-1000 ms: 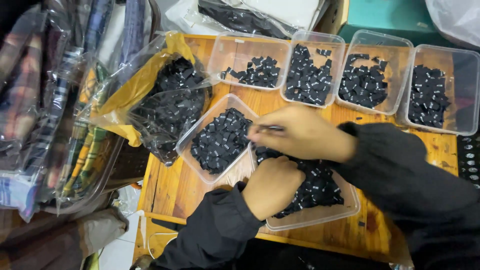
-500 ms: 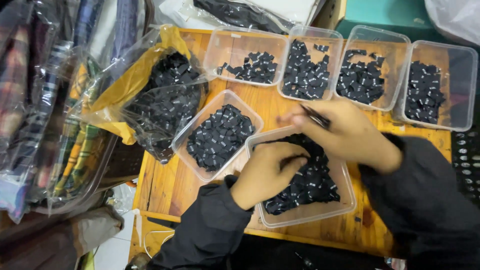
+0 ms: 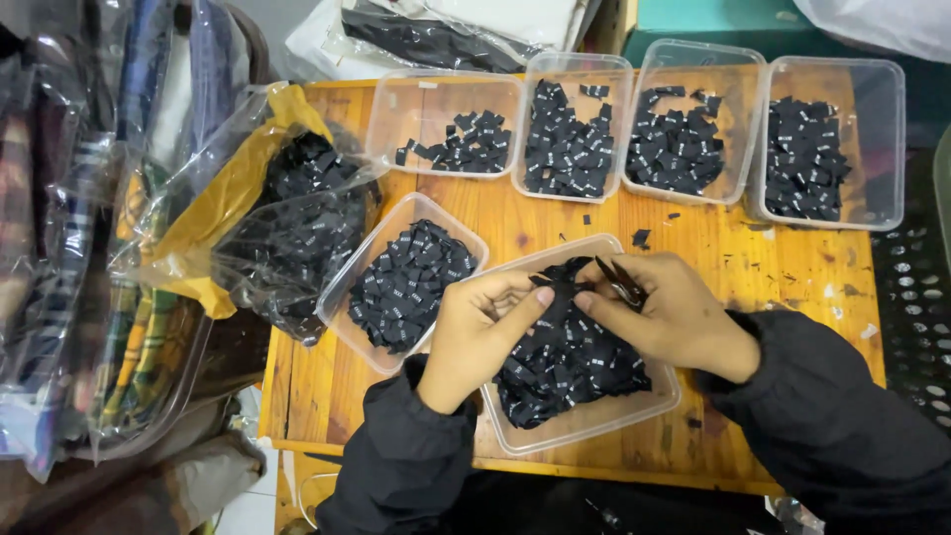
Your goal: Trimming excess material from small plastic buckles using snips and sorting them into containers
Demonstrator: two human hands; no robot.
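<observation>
Labels: small black fabric labels (image 3: 570,362) heaped in the near tub (image 3: 634,411), a clear plastic one at the front of the counter (image 3: 783,263).
Left hand: left hand (image 3: 475,332) over the near tub's left rim, thumb and forefinger pinched narrow on one black label.
Right hand: right hand (image 3: 669,312) over the near tub's back rim, fingers closed round small dark snips (image 3: 622,282) – their tips point at the pinched label.
Second tub: tub (image 3: 411,282) just left of the near tub, set askew, well filled with labels.
Back row: four tubs (image 3: 837,139) behind the near tub, each part filled; the leftmost holds fewest.
Bag: clear bag (image 3: 287,233) with a yellow lining, left of the near tub, full of labels.
Risk: the snips sit close to the left fingertips – a slip could nick one; a dropped label could join the strays (image 3: 642,238) already lying behind the near tub.
Surface: slatted wooden counter, orange-brown, scuffed and stained.
Room: bagged checked cloth (image 3: 89,267) far left of the near tub; a teal box (image 3: 693,35) behind the back row.
</observation>
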